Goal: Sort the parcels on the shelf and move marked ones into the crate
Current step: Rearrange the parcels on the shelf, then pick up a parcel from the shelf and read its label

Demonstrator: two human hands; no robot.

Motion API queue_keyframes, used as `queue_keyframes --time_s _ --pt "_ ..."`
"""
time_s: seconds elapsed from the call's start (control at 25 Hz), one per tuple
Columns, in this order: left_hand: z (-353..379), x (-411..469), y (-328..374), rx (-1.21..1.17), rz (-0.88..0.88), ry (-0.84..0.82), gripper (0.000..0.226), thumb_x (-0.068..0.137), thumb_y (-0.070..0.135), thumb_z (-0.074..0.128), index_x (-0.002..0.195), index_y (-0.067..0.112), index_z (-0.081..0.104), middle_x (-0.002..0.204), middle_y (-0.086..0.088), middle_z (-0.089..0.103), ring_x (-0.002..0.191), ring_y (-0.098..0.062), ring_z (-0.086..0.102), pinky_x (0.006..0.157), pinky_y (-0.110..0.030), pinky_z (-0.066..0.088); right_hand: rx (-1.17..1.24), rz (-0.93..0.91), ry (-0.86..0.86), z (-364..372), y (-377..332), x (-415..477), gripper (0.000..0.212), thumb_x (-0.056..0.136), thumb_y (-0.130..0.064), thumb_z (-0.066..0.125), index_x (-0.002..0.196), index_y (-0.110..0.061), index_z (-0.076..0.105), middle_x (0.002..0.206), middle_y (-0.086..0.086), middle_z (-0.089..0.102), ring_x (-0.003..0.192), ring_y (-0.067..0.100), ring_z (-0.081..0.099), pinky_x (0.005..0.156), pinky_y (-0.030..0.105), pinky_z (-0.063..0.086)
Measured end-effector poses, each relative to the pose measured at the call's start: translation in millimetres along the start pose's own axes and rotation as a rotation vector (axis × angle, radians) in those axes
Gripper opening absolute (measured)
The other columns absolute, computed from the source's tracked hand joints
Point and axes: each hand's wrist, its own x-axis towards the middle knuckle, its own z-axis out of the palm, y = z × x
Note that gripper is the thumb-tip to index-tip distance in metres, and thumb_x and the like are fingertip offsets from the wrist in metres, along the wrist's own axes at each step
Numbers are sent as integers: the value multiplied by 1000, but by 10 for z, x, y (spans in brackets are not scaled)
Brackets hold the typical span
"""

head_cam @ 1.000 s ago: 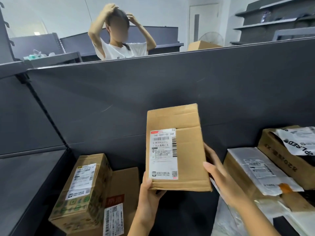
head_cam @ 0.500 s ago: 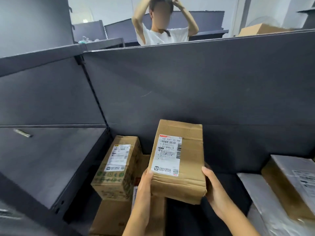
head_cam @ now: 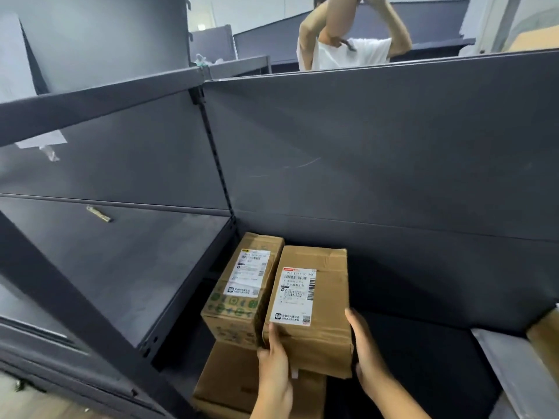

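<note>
**Q:** What do the fingers hold?

**A:** One brown cardboard parcel (head_cam: 314,322), its white shipping label (head_cam: 295,294) facing the camera. The left hand (head_cam: 273,370) grips the near lower-left corner, thumb on the labelled face and the other fingers hidden beneath. The right hand (head_cam: 367,358) grips the right side, thumb laid along the edge and the remaining fingers out of sight behind the parcel. Both sets of fingers are clamped on it, and the parcel lies between them.

**Q:** Where does the parcel sit on the shelf?

**A:** Low in the left corner of the dark shelf (head_cam: 423,358), ahead of the fingers and in front of the grey back panel (head_cam: 363,146). Whether it rests on anything or is carried clear cannot be told.

**Q:** What lies around the fingers?

**A:** Just left of the left-hand fingers stands a second labelled parcel with green print (head_cam: 239,309), touching or nearly touching the held parcel. Below the left-hand fingers lies a flat brown carton (head_cam: 236,385). Well to the right of the right-hand fingers, at the frame edge, lie a grey mailer (head_cam: 514,373) and part of another brown carton (head_cam: 547,337).

**Q:** And beyond the panel?

**A:** A person in a white top (head_cam: 348,55), arms raised.
</note>
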Motion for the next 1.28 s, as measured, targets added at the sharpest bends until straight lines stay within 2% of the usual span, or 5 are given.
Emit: queue_keyframes --time_s 0.36,0.52,0.8,1.08,1.28 --pt "246 -58 -219 -14 -141 46 49 96 34 43 128 -2 48 127 -20 55 119 -35 54 101 -43 44 -158 144 -46 -29 293 323 93 58 -94 36 137 -46 38 146 -9 39 131 14 42 112 44 32" --pt "514 -225 -640 143 -317 -80 35 94 22 51 115 -7 52 121 -19 55 118 -34 51 105 -44 39 -221 219 148 -459 194 122 73 85 -71 33 144 -29 29 149 -2 31 136 23 34 113 43 28" --pt "1193 -572 -1487 581 -298 -466 29 99 14 40 72 12 51 49 4 54 45 -5 52 45 -19 36 -452 342 888 -2266 392 -752 48 92 -33 53 133 -8 46 139 19 45 131 34 36 106 39 28" --pt "1506 -753 -2127 1046 -316 -760 16 70 31 52 78 17 54 89 -2 53 91 -18 48 78 -29 41 -430 436 928 -2695 571 -1268 39 88 -28 62 124 -12 59 132 11 57 114 24 56 88 26 41" --pt "1617 -816 -2246 1132 -283 -766 5 90 15 52 87 14 55 104 -8 56 100 -18 48 92 -30 41 148 3 1042 -2843 125 -1188 34 90 -20 59 116 2 54 111 21 60 97 31 59 69 21 46"
